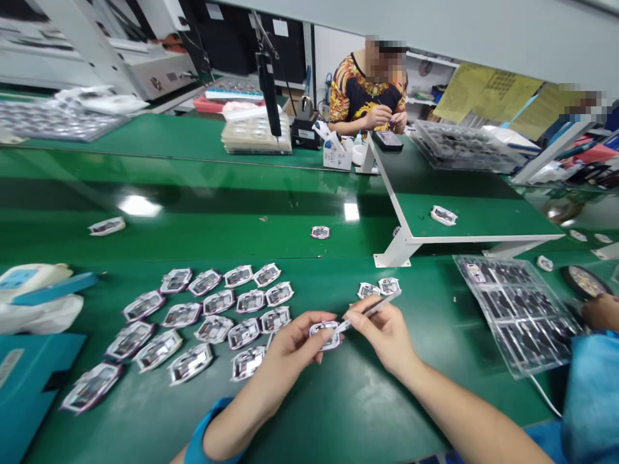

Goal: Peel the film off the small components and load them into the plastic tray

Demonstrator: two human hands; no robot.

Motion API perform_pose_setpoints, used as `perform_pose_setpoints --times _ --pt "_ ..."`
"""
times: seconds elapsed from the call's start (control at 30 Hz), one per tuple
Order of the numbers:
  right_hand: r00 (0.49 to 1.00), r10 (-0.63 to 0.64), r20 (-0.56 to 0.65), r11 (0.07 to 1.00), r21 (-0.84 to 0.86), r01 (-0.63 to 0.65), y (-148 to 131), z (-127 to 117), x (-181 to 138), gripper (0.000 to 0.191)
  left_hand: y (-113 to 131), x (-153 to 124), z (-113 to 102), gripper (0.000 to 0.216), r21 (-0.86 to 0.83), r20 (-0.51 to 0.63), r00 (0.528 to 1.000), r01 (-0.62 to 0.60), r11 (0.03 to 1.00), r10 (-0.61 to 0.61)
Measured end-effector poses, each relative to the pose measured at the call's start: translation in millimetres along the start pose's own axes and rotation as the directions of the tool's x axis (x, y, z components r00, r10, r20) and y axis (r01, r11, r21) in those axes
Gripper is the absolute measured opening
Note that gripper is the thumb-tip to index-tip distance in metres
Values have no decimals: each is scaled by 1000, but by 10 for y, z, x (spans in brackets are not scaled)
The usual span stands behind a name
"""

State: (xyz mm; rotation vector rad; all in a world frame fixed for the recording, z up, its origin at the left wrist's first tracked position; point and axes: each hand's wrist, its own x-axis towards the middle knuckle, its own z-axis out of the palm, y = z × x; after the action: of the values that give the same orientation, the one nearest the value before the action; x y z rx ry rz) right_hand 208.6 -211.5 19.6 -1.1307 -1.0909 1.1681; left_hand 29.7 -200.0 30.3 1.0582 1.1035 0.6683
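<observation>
Head view, only cam I've got. My left hand (pixel 294 345) is pinched shut on one small white-framed part (pixel 325 334), thumb on top, fingers underneath, held just above the green bench (pixel 348 399). Right hand (pixel 384 332) is closed round a thin metal tool (pixel 370 310), prob. tweezers; its tip sits on the held part's right edge. Hands nearly touch, part between them.

Left of the left hand: batch of the same parts (pixel 213 316) laid flat in rough rows. I count approx 21, can't be exact, since one or two are half hidden behind my fingers. Just beyond the right hand: 2 more parts (pixel 378 287) side by side, touching. Farther out past both hands, 1 single part (pixel 320 232) on the belt, and 1 more (pixel 107 225) far off to the left.

Right of the right hand: 1 clear blister tray (pixel 520 312) w/ dark pieces in its pockets, too many and too blurred to count. Beyond it a raised white-legged shelf (pixel 474 216) carrying 1 part (pixel 443 215).

Far left of the left hand: 1 white device w/ blue strip (pixel 36 290), near a teal box (pixel 29 380).

Across the bench 1 person in a patterned shirt (pixel 362 93), both hands up close together on sth small. At the right edge another worker's hand (pixel 599 310) and blue sleeve (pixel 592 393).
</observation>
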Motion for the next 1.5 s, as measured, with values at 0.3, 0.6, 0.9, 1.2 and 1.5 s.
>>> perform_pose_setpoints --times 0.3,0.6,0.9,1.2,1.5 --pt "999 -31 -45 998 -48 28 -1 18 -7 18 -46 12 -24 32 121 17 993 -115 986 114" --pt "1000 -1 -20 1000 18 1 28 15 25 19 -30 2 -15 30 130 45 990 -138 982 133" --pt "996 -73 -40 997 10 74 9 4 -3 17 -17 -6 -12 31 121 52 991 -128 984 122" --pt "996 -92 -20 996 -2 92 2 0 -6 15 -25 -18 -10 35 108 38 993 -111 988 107" --pt "994 -110 26 990 87 108 25 -2 -2 14 -21 -10 -17 34 96 32 993 -119 988 116"
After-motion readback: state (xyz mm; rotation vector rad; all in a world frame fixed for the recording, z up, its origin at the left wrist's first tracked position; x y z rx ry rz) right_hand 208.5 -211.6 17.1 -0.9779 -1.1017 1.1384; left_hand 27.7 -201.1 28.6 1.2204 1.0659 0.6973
